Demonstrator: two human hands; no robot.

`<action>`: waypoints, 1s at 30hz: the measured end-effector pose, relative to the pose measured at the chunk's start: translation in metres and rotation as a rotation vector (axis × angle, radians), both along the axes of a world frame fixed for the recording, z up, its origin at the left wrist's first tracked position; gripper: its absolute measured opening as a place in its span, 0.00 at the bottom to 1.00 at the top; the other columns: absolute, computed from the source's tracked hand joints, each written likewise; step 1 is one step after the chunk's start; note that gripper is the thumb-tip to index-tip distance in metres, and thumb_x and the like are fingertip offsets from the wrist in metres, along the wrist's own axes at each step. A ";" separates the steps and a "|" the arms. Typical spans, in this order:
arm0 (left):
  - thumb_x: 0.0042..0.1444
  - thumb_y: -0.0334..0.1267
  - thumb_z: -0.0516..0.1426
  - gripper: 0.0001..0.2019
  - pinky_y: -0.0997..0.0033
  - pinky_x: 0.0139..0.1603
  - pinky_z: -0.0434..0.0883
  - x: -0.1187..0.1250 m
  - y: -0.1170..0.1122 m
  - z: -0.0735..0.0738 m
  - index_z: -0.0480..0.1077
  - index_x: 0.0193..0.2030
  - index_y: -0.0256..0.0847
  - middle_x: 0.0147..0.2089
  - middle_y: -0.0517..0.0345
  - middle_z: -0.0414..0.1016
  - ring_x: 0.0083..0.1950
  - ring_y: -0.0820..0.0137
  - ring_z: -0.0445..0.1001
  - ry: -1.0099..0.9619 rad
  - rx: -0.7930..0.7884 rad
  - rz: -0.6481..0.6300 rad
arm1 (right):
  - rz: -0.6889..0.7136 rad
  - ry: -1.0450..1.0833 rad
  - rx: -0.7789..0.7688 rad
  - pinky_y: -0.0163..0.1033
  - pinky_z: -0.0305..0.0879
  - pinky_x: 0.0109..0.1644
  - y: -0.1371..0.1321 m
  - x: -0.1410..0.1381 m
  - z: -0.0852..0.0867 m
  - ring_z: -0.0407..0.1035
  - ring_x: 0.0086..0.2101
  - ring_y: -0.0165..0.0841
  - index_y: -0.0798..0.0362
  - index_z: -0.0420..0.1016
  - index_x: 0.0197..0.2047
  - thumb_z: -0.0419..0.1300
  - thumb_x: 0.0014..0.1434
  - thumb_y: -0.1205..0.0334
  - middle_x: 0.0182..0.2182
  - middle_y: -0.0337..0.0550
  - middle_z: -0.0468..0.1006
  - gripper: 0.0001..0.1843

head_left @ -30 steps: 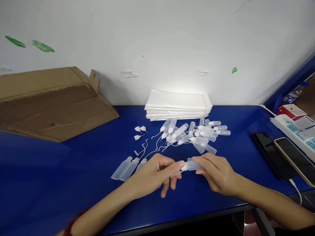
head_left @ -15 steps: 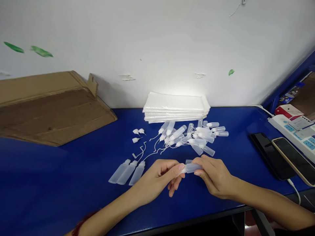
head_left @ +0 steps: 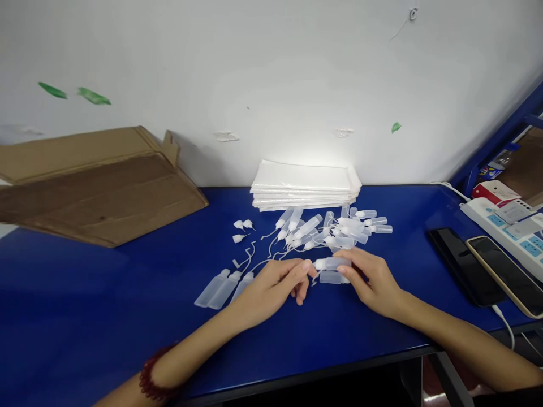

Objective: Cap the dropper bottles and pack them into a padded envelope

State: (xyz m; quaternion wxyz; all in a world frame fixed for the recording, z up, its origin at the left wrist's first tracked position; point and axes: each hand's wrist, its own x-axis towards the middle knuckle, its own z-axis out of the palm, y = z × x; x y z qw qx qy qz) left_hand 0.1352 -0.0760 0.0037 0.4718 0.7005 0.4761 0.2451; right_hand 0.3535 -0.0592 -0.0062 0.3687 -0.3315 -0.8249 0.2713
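Note:
My right hand [head_left: 373, 280] is closed on the body of a small translucent squeeze bottle [head_left: 335, 263], which lies sideways with its white neck to the left. At that neck end, the thumb and forefinger of my left hand [head_left: 275, 288] pinch the tip; the other fingers are curled. Just below, a second squeeze bottle [head_left: 331, 277] rests on the table, partly behind my right fingers. Three larger squeeze bottles [head_left: 223, 291] with thin bent tubes lie left of my left hand, one partly covered by it. Beyond the hands is a pile of small capped bottles [head_left: 307, 227].
Loose white nozzle caps [head_left: 238, 238] lie left of the pile on the blue table [head_left: 127, 294]. A stack of white padded envelopes [head_left: 303, 181] is against the wall. Cardboard [head_left: 110, 192] leans at left. Two phones [head_left: 504, 271] and a power strip [head_left: 504, 220] are at right.
Both hands have moved forward with the bottle, towards the pile. The second bottle, mostly hidden before, now shows below the held one. The view has shifted slightly.

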 end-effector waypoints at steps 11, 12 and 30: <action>0.61 0.42 0.51 0.15 0.66 0.44 0.70 -0.079 0.037 0.013 0.74 0.46 0.37 0.44 0.50 0.79 0.46 0.59 0.75 0.885 0.361 0.436 | -0.392 -0.297 0.661 0.35 0.67 0.31 0.032 0.000 -0.018 0.70 0.32 0.32 0.54 0.71 0.58 0.51 0.66 0.69 0.40 0.50 0.78 0.18; 0.61 0.41 0.50 0.16 0.62 0.48 0.70 -0.083 0.038 0.013 0.73 0.48 0.35 0.47 0.47 0.77 0.51 0.55 0.72 0.965 0.359 0.417 | -0.415 -0.349 0.672 0.34 0.66 0.30 0.035 -0.001 -0.018 0.69 0.32 0.32 0.53 0.71 0.57 0.51 0.66 0.70 0.41 0.50 0.78 0.18; 0.67 0.40 0.45 0.18 0.57 0.50 0.71 -0.087 0.041 0.004 0.72 0.50 0.33 0.49 0.44 0.74 0.56 0.53 0.67 1.312 0.198 0.257 | -0.353 -0.377 0.593 0.38 0.68 0.34 0.034 0.003 -0.009 0.64 0.40 0.38 0.53 0.74 0.53 0.54 0.65 0.68 0.47 0.55 0.71 0.15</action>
